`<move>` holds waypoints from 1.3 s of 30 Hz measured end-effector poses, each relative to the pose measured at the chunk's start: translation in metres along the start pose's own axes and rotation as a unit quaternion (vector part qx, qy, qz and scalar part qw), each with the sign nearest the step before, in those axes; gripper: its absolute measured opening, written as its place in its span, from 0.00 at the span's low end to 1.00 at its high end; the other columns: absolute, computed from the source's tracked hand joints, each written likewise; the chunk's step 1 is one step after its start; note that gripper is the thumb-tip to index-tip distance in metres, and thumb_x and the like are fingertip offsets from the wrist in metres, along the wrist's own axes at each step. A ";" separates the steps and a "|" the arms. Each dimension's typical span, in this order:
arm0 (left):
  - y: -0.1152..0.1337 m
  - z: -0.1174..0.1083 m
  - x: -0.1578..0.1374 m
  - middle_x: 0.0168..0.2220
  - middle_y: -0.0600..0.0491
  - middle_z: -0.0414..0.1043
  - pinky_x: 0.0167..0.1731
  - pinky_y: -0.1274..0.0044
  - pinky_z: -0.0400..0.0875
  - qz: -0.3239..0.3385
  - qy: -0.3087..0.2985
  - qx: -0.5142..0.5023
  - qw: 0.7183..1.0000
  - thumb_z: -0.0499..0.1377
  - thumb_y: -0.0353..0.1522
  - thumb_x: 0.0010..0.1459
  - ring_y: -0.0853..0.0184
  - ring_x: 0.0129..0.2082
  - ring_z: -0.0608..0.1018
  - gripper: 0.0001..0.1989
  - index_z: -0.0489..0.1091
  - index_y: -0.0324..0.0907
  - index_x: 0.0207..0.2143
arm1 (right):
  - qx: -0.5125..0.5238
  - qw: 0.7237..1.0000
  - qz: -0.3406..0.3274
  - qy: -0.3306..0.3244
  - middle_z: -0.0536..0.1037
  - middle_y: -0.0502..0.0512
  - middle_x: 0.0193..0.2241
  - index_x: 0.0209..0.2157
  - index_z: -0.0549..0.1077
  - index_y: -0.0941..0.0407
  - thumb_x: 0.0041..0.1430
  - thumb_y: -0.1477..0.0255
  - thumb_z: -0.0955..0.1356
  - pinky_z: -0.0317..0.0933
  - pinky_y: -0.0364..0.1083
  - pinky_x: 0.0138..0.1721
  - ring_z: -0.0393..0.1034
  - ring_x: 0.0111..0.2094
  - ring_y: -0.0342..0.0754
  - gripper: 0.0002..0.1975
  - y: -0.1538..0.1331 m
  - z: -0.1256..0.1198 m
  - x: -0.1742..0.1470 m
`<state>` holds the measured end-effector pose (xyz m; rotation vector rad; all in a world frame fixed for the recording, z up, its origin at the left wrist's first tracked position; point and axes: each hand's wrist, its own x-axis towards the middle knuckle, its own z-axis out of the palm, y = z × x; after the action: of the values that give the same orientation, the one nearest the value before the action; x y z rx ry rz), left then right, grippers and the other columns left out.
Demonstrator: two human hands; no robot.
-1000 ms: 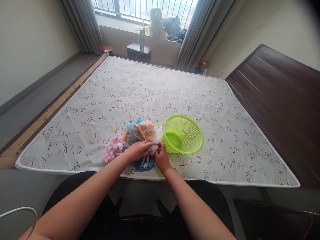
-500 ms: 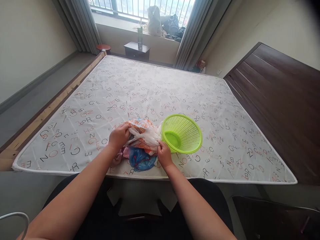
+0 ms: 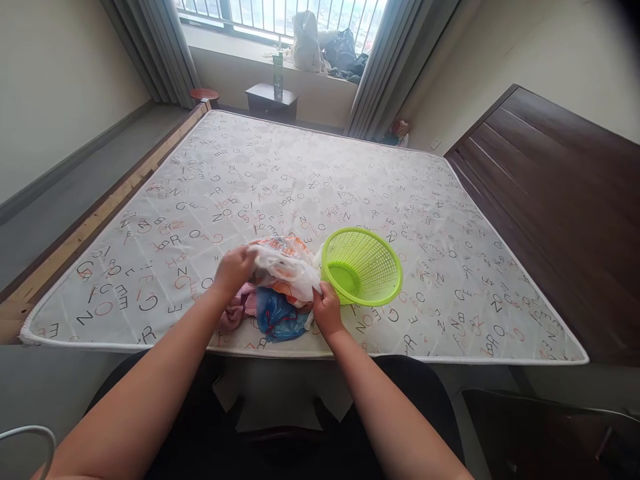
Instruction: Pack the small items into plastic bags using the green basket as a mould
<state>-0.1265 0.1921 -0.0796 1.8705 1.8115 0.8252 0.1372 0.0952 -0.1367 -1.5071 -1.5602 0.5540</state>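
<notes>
A crumpled white plastic bag [image 3: 290, 272] is stretched between my two hands near the front edge of the mattress. My left hand [image 3: 235, 268] is closed on its left end, and my right hand [image 3: 327, 308] pinches the right end. Orange print shows on plastic behind and under it; whether that is the same bag I cannot tell. Below lie a blue plastic bag [image 3: 281, 319] with red strings and a pink cloth [image 3: 239, 308]. Just beyond my right hand a green plastic basket [image 3: 397, 283] leans tilted, its open mouth facing up and right.
The mattress [image 3: 300, 180] has printed letters and a wooden frame rail [image 3: 100, 217] on its left. A dark headboard [image 3: 555, 213] stands at right. Beyond the far edge are a nightstand [image 3: 270, 97] with a green glass vase [image 3: 278, 73] and a red stool [image 3: 204, 95].
The white bag has been pulled wider and flatter between my hands. My left hand has shifted slightly left, uncovering more of the pink cloth.
</notes>
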 end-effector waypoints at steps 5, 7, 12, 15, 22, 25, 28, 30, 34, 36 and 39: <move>-0.018 -0.015 0.014 0.23 0.56 0.64 0.27 0.77 0.58 -0.129 0.155 -0.087 0.976 0.48 0.44 0.65 0.67 0.26 0.66 0.18 0.64 0.43 0.27 | -0.046 0.997 0.059 0.023 0.75 0.58 0.34 0.41 0.71 0.56 0.69 0.66 0.59 0.68 0.53 0.42 0.71 0.37 0.54 0.13 0.013 0.009 -0.004; -0.015 -0.008 0.011 0.23 0.56 0.64 0.27 0.77 0.58 -0.125 0.142 -0.098 0.977 0.48 0.44 0.65 0.67 0.26 0.65 0.19 0.63 0.43 0.26 | -0.074 0.996 0.000 0.042 0.74 0.66 0.47 0.55 0.66 0.59 0.67 0.68 0.61 0.68 0.58 0.49 0.71 0.49 0.57 0.18 0.011 0.013 -0.010; 0.009 0.018 -0.007 0.30 0.53 0.74 0.33 0.76 0.63 -0.044 -0.001 -0.070 0.997 0.51 0.43 0.64 0.64 0.31 0.72 0.17 0.70 0.43 0.31 | -0.166 0.964 -0.202 0.049 0.47 0.69 0.70 0.69 0.47 0.53 0.63 0.74 0.65 0.56 0.67 0.63 0.43 0.72 0.63 0.36 -0.006 0.018 -0.026; 0.018 0.025 -0.016 0.34 0.50 0.76 0.35 0.75 0.64 0.007 -0.037 -0.037 0.999 0.51 0.44 0.65 0.63 0.33 0.74 0.17 0.72 0.43 0.34 | -0.208 0.943 -0.253 0.057 0.43 0.65 0.72 0.70 0.46 0.49 0.62 0.74 0.66 0.50 0.70 0.65 0.35 0.73 0.66 0.39 -0.016 0.017 -0.031; 0.018 0.021 -0.017 0.31 0.53 0.75 0.33 0.76 0.67 0.044 -0.056 -0.103 0.992 0.51 0.42 0.66 0.66 0.31 0.74 0.18 0.73 0.42 0.34 | -0.226 0.945 -0.219 -0.086 0.76 0.63 0.55 0.68 0.58 0.58 0.69 0.74 0.61 0.53 0.59 0.65 0.70 0.58 0.54 0.27 -0.024 0.011 -0.020; 0.021 0.024 -0.020 0.32 0.52 0.77 0.34 0.76 0.69 0.072 -0.099 -0.119 0.985 0.51 0.42 0.67 0.66 0.32 0.75 0.18 0.75 0.41 0.37 | -0.249 0.945 -0.171 -0.126 0.82 0.61 0.38 0.61 0.67 0.61 0.69 0.74 0.62 0.66 0.53 0.51 0.76 0.40 0.53 0.21 -0.020 0.011 -0.016; 0.025 0.031 -0.028 0.39 0.50 0.78 0.41 0.74 0.71 0.150 -0.159 -0.103 0.970 0.52 0.41 0.67 0.63 0.38 0.78 0.16 0.76 0.41 0.43 | -0.270 0.940 -0.162 -0.131 0.81 0.62 0.38 0.53 0.74 0.59 0.67 0.75 0.64 0.67 0.56 0.49 0.75 0.41 0.56 0.15 -0.022 0.010 -0.016; 0.029 0.035 -0.034 0.41 0.49 0.78 0.44 0.73 0.71 0.211 -0.197 -0.081 0.954 0.54 0.39 0.66 0.62 0.41 0.78 0.15 0.76 0.42 0.45 | -0.248 0.943 -0.189 -0.117 0.80 0.65 0.47 0.54 0.74 0.59 0.66 0.76 0.64 0.65 0.58 0.55 0.72 0.52 0.59 0.17 -0.025 0.010 -0.017; 0.035 0.037 -0.045 0.38 0.49 0.78 0.43 0.72 0.72 0.260 -0.191 -0.069 0.944 0.54 0.38 0.67 0.62 0.39 0.78 0.13 0.76 0.42 0.42 | -0.176 0.952 -0.236 -0.085 0.75 0.64 0.57 0.59 0.71 0.60 0.69 0.76 0.61 0.58 0.56 0.65 0.63 0.63 0.56 0.20 -0.028 0.011 -0.015; 0.036 0.036 -0.048 0.38 0.48 0.78 0.44 0.71 0.72 0.255 -0.145 -0.085 0.952 0.51 0.39 0.68 0.61 0.39 0.78 0.15 0.75 0.42 0.41 | -0.171 0.958 -0.219 -0.067 0.73 0.64 0.59 0.62 0.69 0.59 0.69 0.75 0.61 0.57 0.57 0.66 0.62 0.64 0.56 0.21 -0.026 0.011 -0.012; 0.037 0.032 -0.051 0.38 0.46 0.78 0.45 0.68 0.72 0.238 -0.093 -0.099 0.962 0.48 0.40 0.69 0.60 0.40 0.78 0.17 0.74 0.41 0.41 | -0.182 0.970 -0.142 -0.076 0.70 0.64 0.62 0.67 0.61 0.56 0.70 0.71 0.62 0.63 0.57 0.61 0.65 0.63 0.58 0.26 -0.022 0.007 -0.008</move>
<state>-0.0771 0.1419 -0.0861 2.1929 1.1330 0.9102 0.1180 0.0855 -0.1246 -1.4910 -2.0414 0.2284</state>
